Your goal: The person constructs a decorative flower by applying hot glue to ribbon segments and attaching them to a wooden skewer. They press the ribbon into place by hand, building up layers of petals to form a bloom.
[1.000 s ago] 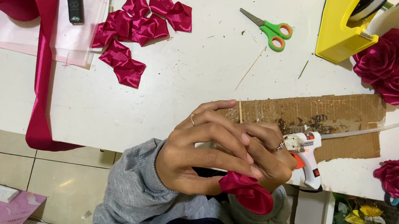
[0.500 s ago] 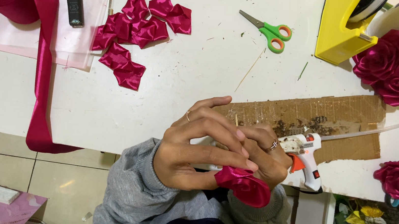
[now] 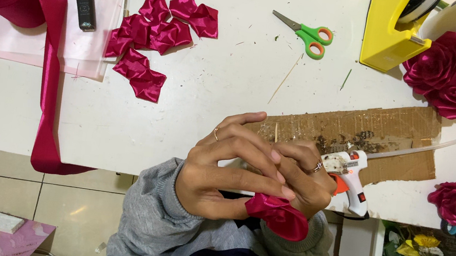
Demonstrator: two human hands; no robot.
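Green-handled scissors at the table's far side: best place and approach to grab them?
Take the green-handled metal scissors by the two loop handles, coming from above on the right end. They lie flat on the white table, closed blades pointing left, with bare surface around the handles.

Both hands (image 3: 257, 170) pressed together, fingers curled

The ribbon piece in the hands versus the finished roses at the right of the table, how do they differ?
The ribbon piece is a small folded bud pinched between the left hand and right hand, while the finished roses are large, with many layered petals. The ribbon piece is held off the table edge; the finished roses lie untouched on the white table. Both are the same glossy magenta satin.
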